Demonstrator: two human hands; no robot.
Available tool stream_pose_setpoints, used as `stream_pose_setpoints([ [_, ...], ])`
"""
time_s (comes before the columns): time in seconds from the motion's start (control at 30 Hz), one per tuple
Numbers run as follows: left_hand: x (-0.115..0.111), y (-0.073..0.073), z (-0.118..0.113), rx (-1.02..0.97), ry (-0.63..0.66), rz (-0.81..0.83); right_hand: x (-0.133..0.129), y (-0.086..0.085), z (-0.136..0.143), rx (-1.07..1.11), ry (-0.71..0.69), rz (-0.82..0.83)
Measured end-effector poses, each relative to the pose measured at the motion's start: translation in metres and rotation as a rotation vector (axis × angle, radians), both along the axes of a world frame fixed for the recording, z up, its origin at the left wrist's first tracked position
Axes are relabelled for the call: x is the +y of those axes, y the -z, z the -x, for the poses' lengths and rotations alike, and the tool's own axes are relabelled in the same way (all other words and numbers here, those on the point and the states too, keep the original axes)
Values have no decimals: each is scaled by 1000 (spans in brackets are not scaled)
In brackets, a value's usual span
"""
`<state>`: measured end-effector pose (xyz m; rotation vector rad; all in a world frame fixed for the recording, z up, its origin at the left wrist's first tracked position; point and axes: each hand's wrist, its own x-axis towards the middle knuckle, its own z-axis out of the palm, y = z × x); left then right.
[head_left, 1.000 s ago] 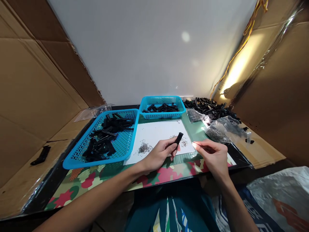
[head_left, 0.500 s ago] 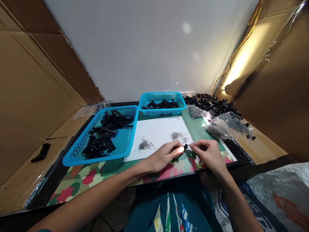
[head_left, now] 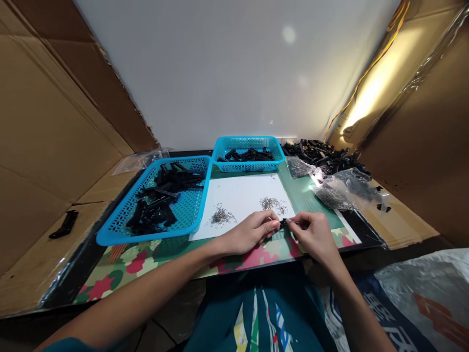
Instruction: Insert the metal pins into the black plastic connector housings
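My left hand (head_left: pixel 258 230) is closed round a small black part (head_left: pixel 283 222), whose end shows past the fingertips. Close on its right, my right hand (head_left: pixel 310 231) pinches a thin metal piece (head_left: pixel 293 221) against that end. Both hands are over the near edge of a white sheet (head_left: pixel 242 188). Two heaps of tiny metal pieces lie on the sheet, one at the left (head_left: pixel 220 215) and one just beyond my hands (head_left: pixel 270 204).
A large blue basket (head_left: pixel 190 208) of black parts stands left, a smaller blue basket (head_left: pixel 249 166) behind. Loose black parts (head_left: pixel 326 155) and clear bags of metal pieces (head_left: pixel 331 195) lie right. Cardboard walls flank the table; a lone black part (head_left: pixel 65 225) lies far left.
My right hand's fingertips have come up to the black part, closing the small gap. The whole view has shifted slightly.
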<state>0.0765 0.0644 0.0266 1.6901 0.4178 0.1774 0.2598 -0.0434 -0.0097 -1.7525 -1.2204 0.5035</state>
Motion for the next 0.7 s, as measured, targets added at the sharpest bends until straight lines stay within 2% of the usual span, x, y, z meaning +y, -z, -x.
stream_pose_setpoints([
  [0.17, 2, 0, -1, -16, 15, 8, 1, 1, 4, -41, 26, -11],
  [0.37, 0, 1, -3, -30, 17, -2, 5, -6, 4, -109, 25, 17],
  [0.7, 0, 2, -3, -51, -12, -54, 13, -15, -10, -48, -145, 107],
])
